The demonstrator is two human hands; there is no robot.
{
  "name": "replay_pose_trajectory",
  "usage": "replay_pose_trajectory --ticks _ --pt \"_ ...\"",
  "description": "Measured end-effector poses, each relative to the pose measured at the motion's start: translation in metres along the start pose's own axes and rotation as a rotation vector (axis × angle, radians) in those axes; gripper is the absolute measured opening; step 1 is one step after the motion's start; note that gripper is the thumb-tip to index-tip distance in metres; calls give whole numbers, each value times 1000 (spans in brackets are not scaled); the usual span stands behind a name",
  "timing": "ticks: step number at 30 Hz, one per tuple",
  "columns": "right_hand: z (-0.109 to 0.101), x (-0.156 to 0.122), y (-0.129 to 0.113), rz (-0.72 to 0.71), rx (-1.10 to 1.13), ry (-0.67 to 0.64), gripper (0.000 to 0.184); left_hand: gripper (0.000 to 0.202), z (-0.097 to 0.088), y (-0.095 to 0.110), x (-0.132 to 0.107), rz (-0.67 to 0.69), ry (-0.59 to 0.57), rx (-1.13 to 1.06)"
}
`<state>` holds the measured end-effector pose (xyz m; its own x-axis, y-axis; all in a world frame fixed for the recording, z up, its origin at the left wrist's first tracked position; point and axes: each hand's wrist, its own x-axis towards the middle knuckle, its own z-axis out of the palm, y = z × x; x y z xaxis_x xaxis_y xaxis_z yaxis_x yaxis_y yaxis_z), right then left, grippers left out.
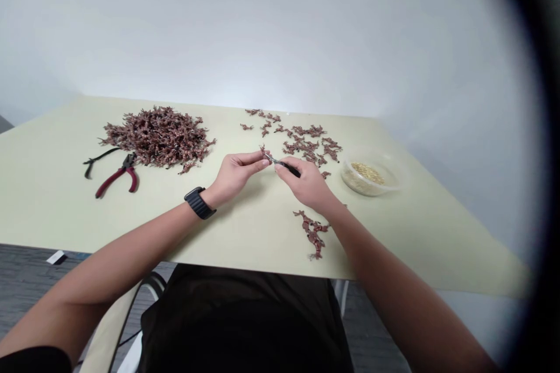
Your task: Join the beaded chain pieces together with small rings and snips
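Brown piece point(262, 150): pinched at the tips of the left fingers point(254, 157), poking up past them toward the far side of the bench point(245, 227); apparently with long axis pointing away from the body, though too small in view for certainty.
Piece to tool: just left of the metal tip of the slim tool point(284, 164); touching it or merely beside it, impossible to tell.
Nearer hand: the left hand point(236, 172), in direct contact with the brown piece; the right hand point(308, 180) near on the right, reaching toward it by way of the tool.
Left grip: thumb and forefinger drawn together on the brown piece, above the bench.
Right grip: wrapped firmly around the black handle of the slim tool, aimed leftward (spread of its nose too fine to read).
Left rear: a heap point(160, 137) of similar pieces, with red-handled pliers point(116, 179) and a dark-handled tool point(102, 155) lying just beside it.
Right side: loose pieces point(306, 145) scattered beyond the right hand; a small cluster point(312, 233) beside the right forearm; a clear tub point(392, 178) holding gold-coloured bits point(367, 172).
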<state>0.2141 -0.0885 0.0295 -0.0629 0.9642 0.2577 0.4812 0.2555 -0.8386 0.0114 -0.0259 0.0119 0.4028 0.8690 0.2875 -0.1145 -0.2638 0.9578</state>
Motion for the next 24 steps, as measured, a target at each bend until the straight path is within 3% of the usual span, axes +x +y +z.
replay_pose_trajectory --ticks 2,5,7,9,11,13,15,19,24 --pt "0 -1 -2 95 171 -74 36 34 -6 -1 2 203 56 216" --pt "-3 -2 -5 250 388 -207 39 27 -16 0 7 531 33 474" --pt "-7 -2 -5 258 426 -240 38 28 -18 3 9 608 8 526" --pt "-11 -1 -4 178 316 -172 37 27 -17 7 9 513 24 478" --pt "-14 0 -3 44 99 -29 35 29 -13 12 7 309 25 343" --pt "-17 0 -1 -89 -120 85 31 31 -10 15 6 107 -20 177" --pt "-18 1 0 -177 -269 112 28 32 -10 17 6 -20 -78 53" --pt "-18 1 2 -269 -394 68 29 29 -12 15 7 -98 -167 -29" --pt "-19 1 5 -294 -394 64 30 25 -12 10 6 -171 -188 -208"
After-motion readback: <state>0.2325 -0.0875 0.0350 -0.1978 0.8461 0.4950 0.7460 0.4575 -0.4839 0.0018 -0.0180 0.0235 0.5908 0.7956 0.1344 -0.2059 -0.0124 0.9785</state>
